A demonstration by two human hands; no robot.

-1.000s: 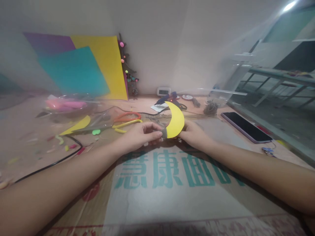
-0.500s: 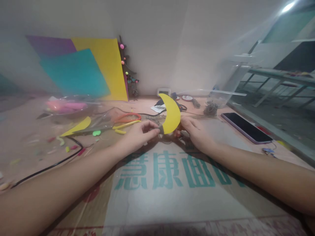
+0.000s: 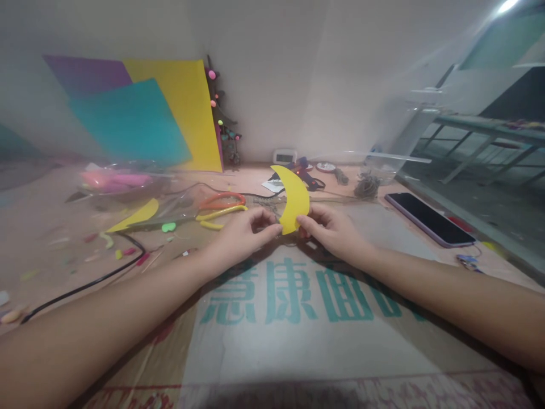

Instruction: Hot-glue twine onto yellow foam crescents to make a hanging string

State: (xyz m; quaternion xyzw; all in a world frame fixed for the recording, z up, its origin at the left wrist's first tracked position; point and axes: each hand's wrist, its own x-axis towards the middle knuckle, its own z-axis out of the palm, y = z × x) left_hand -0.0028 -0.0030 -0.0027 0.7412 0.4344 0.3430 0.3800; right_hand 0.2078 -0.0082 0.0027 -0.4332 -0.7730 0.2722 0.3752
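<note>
A yellow crescent-shaped piece (image 3: 297, 199) stands upright in the middle of the head view, between my two hands. My right hand (image 3: 330, 227) pinches its lower right edge, thumb in front. At its lower left tip, my left hand (image 3: 258, 227) is closed with thumb and fingers together on the crescent. Thin twine-like strands show behind and below my fingertips, mostly hidden. Both hands are over a sheet with large green characters (image 3: 293, 292).
Scissors (image 3: 223, 200), another yellow cut piece (image 3: 138, 216) and a black cable (image 3: 93, 284) lie left. A glue gun (image 3: 300, 167) and a white digital device (image 3: 285, 156) are behind. A phone (image 3: 428, 218) lies right. Coloured sheets (image 3: 131, 122) lean on the wall.
My right thumb has come round onto the front of the crescent. The crescent has shifted slightly left and turned a little. The view has moved slightly.
</note>
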